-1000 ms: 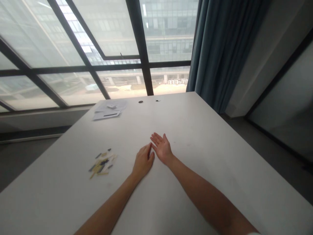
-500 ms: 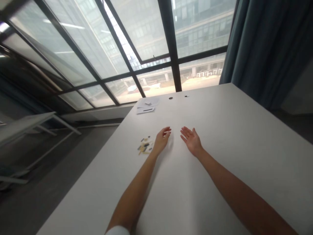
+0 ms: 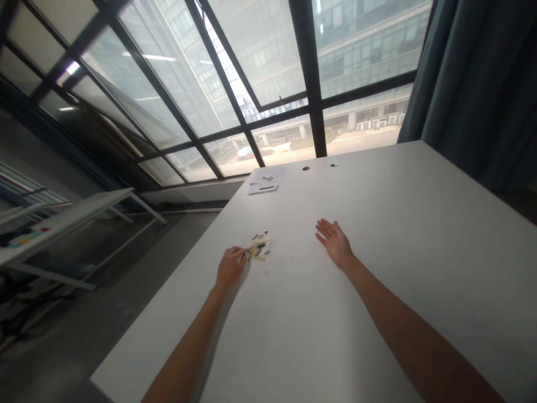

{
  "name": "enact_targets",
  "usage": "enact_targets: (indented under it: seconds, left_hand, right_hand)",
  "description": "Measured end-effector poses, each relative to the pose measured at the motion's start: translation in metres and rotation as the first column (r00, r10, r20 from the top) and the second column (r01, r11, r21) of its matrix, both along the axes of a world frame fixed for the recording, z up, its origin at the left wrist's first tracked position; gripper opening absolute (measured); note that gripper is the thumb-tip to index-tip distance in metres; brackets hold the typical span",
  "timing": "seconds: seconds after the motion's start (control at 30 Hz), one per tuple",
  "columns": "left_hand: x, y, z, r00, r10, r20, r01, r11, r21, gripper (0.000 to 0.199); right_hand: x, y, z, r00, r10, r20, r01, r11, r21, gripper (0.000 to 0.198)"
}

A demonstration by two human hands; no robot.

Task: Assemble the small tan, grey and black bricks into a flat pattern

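Note:
A small pile of loose pieces (image 3: pixel 260 248), yellow, dark grey and black, lies on the white table (image 3: pixel 293 313); they look like little toy building bricks. My left hand (image 3: pixel 230 268) is at the left edge of this pile. Its thumb and forefinger are drawn together against the nearest pieces, and whatever lies between the tips is too small to make out. To the right of the pile, my right hand (image 3: pixel 337 244) is held with the palm turned inward and the fingers stretched out, holding nothing.
Papers (image 3: pixel 266 182) with a dark, thin item on them lie near the table's far left. Two round holes, one being a dark hole (image 3: pixel 306 168), are at the far edge. Windows stand behind, a blue curtain (image 3: pixel 453 101) at right, another table (image 3: pixel 92 210) at left.
My left hand has moved left and nearer to me, from beside my right hand to the pile's left edge. My right hand stays open. The view has turned slightly left.

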State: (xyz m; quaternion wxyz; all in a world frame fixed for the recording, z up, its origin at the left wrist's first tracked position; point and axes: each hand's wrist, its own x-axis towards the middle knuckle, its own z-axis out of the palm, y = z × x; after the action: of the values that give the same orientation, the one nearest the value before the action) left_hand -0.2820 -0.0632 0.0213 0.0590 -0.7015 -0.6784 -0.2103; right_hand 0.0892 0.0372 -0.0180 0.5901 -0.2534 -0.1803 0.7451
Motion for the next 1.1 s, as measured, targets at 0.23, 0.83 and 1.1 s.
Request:
enact_targets:
  seconds: [0.23, 0.83, 1.1]
  left_hand:
    - [-0.014, -0.003, -0.02, 0.994, -0.011, -0.105, 0.006, 0.999, -0.049, 0.05]
    - [-0.005, -0.06, -0.002, 0.925, 0.314, 0.213, -0.298, 0.949, -0.102, 0.022]
    - [0.083, 0.003, 0.026, 0.573, 0.063, 0.817, -0.177, 0.983, 0.048, 0.05]
  right_hand:
    - [-0.003, -0.001, 0.004, 1.0, 0.001, 0.011, -0.001, 1.0, 0.001, 0.035]
    - [-0.002, 0.0, 0.003, 0.999, 0.008, 0.046, -0.009, 1.0, 0.011, 0.035]
    - [-0.004, 0.0, 0.002, 0.994, -0.002, 0.111, -0.004, 0.999, 0.052, 0.032]
